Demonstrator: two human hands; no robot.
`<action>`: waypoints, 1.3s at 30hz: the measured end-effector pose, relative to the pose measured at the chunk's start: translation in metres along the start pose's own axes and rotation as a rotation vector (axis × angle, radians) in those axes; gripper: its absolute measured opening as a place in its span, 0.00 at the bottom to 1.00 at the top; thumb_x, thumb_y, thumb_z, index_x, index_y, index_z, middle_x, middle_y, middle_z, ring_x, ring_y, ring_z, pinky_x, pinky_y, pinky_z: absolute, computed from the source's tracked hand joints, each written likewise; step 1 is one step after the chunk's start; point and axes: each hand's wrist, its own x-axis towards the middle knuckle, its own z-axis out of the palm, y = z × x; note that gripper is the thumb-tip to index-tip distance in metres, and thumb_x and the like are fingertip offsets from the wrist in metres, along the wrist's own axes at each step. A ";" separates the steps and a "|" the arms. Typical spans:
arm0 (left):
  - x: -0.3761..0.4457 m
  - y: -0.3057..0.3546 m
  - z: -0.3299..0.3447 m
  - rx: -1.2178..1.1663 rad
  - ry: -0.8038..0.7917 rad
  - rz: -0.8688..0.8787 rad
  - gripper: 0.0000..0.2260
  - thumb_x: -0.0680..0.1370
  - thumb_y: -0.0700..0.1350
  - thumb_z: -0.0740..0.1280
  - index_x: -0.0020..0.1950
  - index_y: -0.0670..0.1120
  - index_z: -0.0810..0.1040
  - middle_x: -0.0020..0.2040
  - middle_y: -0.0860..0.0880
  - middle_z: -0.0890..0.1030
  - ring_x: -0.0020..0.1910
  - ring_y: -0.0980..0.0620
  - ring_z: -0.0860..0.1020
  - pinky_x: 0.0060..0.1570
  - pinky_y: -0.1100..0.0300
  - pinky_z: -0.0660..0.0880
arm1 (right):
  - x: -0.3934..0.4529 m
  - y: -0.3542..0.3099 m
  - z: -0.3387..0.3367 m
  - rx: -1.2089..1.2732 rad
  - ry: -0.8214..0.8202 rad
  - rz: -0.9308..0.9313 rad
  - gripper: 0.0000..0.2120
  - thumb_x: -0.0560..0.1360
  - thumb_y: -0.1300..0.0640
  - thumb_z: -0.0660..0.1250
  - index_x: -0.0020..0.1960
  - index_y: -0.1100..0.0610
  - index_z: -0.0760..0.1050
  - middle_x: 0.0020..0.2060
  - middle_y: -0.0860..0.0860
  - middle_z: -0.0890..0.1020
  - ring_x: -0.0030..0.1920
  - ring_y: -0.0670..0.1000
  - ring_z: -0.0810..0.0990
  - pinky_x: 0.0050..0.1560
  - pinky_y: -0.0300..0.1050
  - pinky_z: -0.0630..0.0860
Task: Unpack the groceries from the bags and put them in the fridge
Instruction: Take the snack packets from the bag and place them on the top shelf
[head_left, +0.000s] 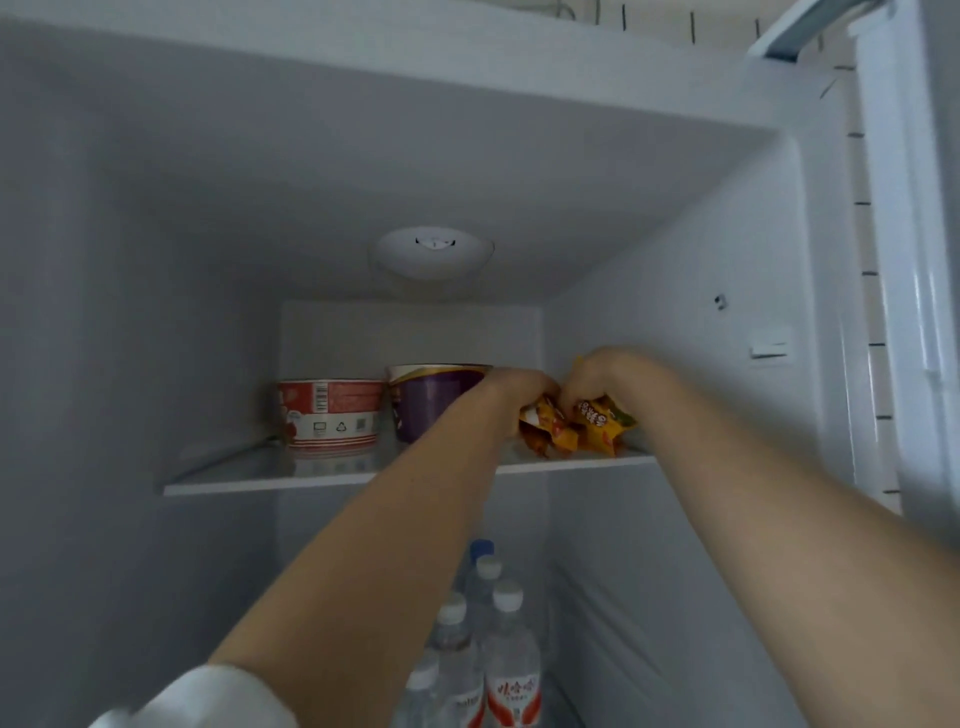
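Note:
Both arms reach into the open fridge to the right end of its top glass shelf (260, 480). My left hand (522, 387) grips an orange-yellow snack packet (545, 428) that rests on the shelf. Right beside it, my right hand (597, 376) grips a second yellow snack packet (602, 421), also down at shelf level. The two packets touch each other. My fingers are mostly hidden behind the packets.
A red-and-white instant noodle bowl (330, 418) and a purple noodle bowl (428, 400) stand on the same shelf to the left of my hands. Several water bottles (506, 649) stand on the level below. The fridge door (914, 260) hangs open at the right.

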 end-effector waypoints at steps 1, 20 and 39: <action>0.003 0.001 0.001 0.031 0.033 0.001 0.09 0.78 0.38 0.62 0.39 0.35 0.73 0.28 0.39 0.77 0.15 0.46 0.74 0.14 0.62 0.69 | -0.004 0.000 -0.003 -0.046 0.030 0.001 0.05 0.76 0.58 0.66 0.49 0.60 0.75 0.35 0.54 0.73 0.44 0.54 0.75 0.43 0.43 0.72; -0.021 -0.030 -0.073 -0.506 0.133 0.140 0.10 0.77 0.31 0.61 0.37 0.37 0.72 0.33 0.41 0.76 0.21 0.52 0.77 0.21 0.63 0.75 | -0.017 -0.031 -0.006 1.056 0.204 -0.135 0.14 0.71 0.72 0.67 0.56 0.68 0.70 0.28 0.63 0.81 0.32 0.59 0.84 0.40 0.59 0.82; -0.057 -0.082 -0.123 0.361 0.224 0.219 0.11 0.77 0.47 0.67 0.50 0.39 0.83 0.49 0.41 0.83 0.43 0.49 0.79 0.49 0.58 0.77 | 0.016 -0.086 0.065 0.247 0.369 -0.391 0.09 0.74 0.53 0.67 0.47 0.59 0.78 0.45 0.55 0.82 0.41 0.51 0.76 0.34 0.39 0.67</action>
